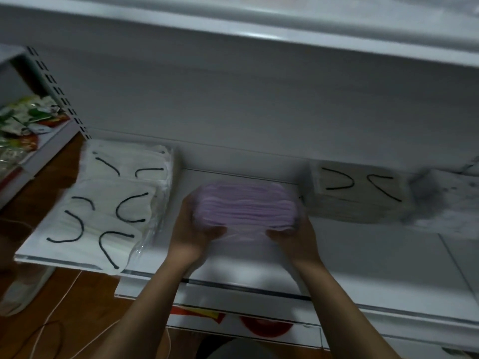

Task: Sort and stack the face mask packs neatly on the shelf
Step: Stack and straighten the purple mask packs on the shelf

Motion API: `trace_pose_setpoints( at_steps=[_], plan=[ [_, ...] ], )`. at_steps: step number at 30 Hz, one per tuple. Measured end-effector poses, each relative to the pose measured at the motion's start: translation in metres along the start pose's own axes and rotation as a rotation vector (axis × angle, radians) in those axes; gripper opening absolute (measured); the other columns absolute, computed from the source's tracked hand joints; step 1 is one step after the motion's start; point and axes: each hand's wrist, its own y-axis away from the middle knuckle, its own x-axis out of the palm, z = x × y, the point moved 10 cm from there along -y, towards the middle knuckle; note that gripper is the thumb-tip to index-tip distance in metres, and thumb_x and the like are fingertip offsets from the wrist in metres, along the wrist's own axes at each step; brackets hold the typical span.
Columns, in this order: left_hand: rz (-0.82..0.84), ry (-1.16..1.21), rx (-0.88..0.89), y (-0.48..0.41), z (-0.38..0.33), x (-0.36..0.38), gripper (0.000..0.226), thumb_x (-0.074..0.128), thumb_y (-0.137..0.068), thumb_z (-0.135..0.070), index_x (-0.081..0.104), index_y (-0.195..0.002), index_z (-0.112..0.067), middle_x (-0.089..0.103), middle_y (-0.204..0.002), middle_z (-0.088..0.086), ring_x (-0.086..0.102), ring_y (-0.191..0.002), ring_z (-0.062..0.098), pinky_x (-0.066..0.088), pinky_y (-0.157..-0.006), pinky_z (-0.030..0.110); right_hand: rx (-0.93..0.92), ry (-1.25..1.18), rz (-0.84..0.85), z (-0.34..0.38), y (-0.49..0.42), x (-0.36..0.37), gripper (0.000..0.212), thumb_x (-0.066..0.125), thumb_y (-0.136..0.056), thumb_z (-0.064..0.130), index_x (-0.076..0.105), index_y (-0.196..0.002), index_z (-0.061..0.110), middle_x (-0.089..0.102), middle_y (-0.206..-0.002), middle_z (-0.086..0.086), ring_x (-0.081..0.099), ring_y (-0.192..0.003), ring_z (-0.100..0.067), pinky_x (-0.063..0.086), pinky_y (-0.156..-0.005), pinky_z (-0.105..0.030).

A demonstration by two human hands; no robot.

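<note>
- Dim white shelf (363, 255) under an upper board, with wooden floor (85, 307) showing below at the left.
- In the middle of the shelf, purple mask pack (246, 203), held at both ends; resting on the surface or just above it, cannot tell.
- Grip: left hand (191, 234) curled round the left end, right hand (293, 234) round the right end; fingers (215, 230) closed on the clear wrap, thumbs along the front edge.
- At the left, white packs (103, 203) with black loops, piled a little crooked and hanging over the front edge; at the right, cream pack (357, 195), then a blurred grey pack (440, 203).
- Probably the placing step: set down flat in the free gap, apart from both neighbours.
- Best to keep both ends level, push back squarely toward the rear wall, and let go only once flat, since such wrap probably slides easily.
</note>
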Motion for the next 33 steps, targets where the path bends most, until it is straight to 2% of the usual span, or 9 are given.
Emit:
trace_pose_setpoints(
  at_steps=[3,7,11,15,18,23,26,29,33],
  plan=[
    [-0.029,0.035,-0.07,0.001,0.01,0.002,0.075,0.082,-0.066,0.007,0.049,-0.132,-0.005,0.063,-0.115,0.011,0.065,-0.098,0.008,0.051,-0.061,0.012,0.024,-0.057,-0.048,-0.005,0.002,0.005,0.073,0.069,-0.054,0.008,0.057,-0.126,0.008,0.067,-0.099,-0.007,0.064,-0.077,0.008,0.05,-0.064,-0.012],
    [-0.177,0.402,-0.231,0.013,0.013,0.009,0.066,0.076,-0.072,-0.023,0.048,-0.132,-0.017,0.059,-0.122,0.011,0.063,-0.106,0.026,0.058,-0.084,0.04,0.157,-0.331,0.011,-0.018,0.007,0.026,0.113,0.095,-0.042,0.023,0.041,-0.142,0.019,0.059,-0.124,-0.022,0.062,-0.11,-0.036,0.056,-0.08,-0.05],
    [-0.471,0.379,-0.224,0.017,0.009,-0.007,0.032,0.076,-0.081,-0.032,0.062,-0.106,-0.018,0.064,-0.097,-0.003,0.061,-0.085,0.008,0.049,-0.095,0.039,0.255,-0.445,-0.165,-0.01,0.013,0.025,0.074,0.08,-0.052,0.054,0.055,-0.119,0.033,0.065,-0.105,-0.002,0.066,-0.083,-0.017,0.057,-0.061,-0.033],
    [-0.544,0.333,-0.218,0.016,0.014,-0.01,0.02,0.08,-0.079,-0.026,0.065,-0.091,-0.021,0.062,-0.085,-0.003,0.058,-0.08,0.015,0.052,-0.088,0.045,0.261,-0.225,-0.421,-0.001,0.011,0.008,0.08,0.076,-0.06,0.061,0.057,-0.126,0.021,0.063,-0.113,-0.001,0.062,-0.104,-0.021,0.05,-0.096,-0.045],
    [-0.506,0.293,-0.197,0.013,0.014,-0.012,0.021,0.08,-0.08,-0.022,0.061,-0.089,-0.019,0.057,-0.081,-0.006,0.054,-0.077,0.013,0.048,-0.08,0.033,0.222,-0.159,-0.423,0.001,0.013,0.004,0.032,0.077,-0.072,0.048,0.063,-0.098,0.039,0.065,-0.092,0.001,0.062,-0.088,-0.023,0.052,-0.089,-0.049],
    [-0.472,0.158,-0.092,0.011,-0.001,-0.013,0.019,0.071,-0.088,-0.015,0.052,-0.086,-0.011,0.044,-0.071,-0.009,0.044,-0.06,-0.001,0.037,-0.061,0.009,0.14,-0.069,-0.403,-0.001,0.015,-0.002,0.029,0.072,-0.068,0.06,0.059,-0.09,0.045,0.064,-0.083,0.003,0.065,-0.085,-0.029,0.053,-0.079,-0.043],
    [-0.435,0.065,-0.07,0.009,-0.006,-0.011,0.026,0.068,-0.09,-0.017,0.044,-0.08,-0.012,0.04,-0.069,-0.007,0.039,-0.062,0.008,0.032,-0.06,0.023,0.117,-0.014,-0.374,0.006,0.014,-0.002,0.025,0.073,-0.075,0.055,0.054,-0.092,0.051,0.062,-0.085,0.009,0.065,-0.088,-0.024,0.052,-0.079,-0.04],
    [-0.205,0.221,-0.086,0.003,-0.001,0.003,0.024,0.071,-0.086,-0.033,0.052,-0.097,-0.025,0.055,-0.09,-0.012,0.057,-0.079,0.0,0.043,-0.074,0.016,0.182,-0.047,-0.289,0.001,0.013,0.003,0.064,0.062,-0.058,0.077,0.054,-0.117,0.051,0.068,-0.108,-0.004,0.066,-0.101,-0.026,0.052,-0.091,-0.05],
    [0.278,0.088,-0.005,-0.001,0.0,0.016,0.11,0.09,-0.038,-0.049,0.033,-0.131,-0.03,0.049,-0.125,-0.015,0.055,-0.109,-0.012,0.046,-0.088,0.01,0.186,-0.161,-0.028,0.001,0.009,0.009,0.101,0.072,-0.067,0.057,0.03,-0.15,0.018,0.041,-0.15,-0.006,0.044,-0.134,-0.021,0.048,-0.1,-0.029]
  ],
)
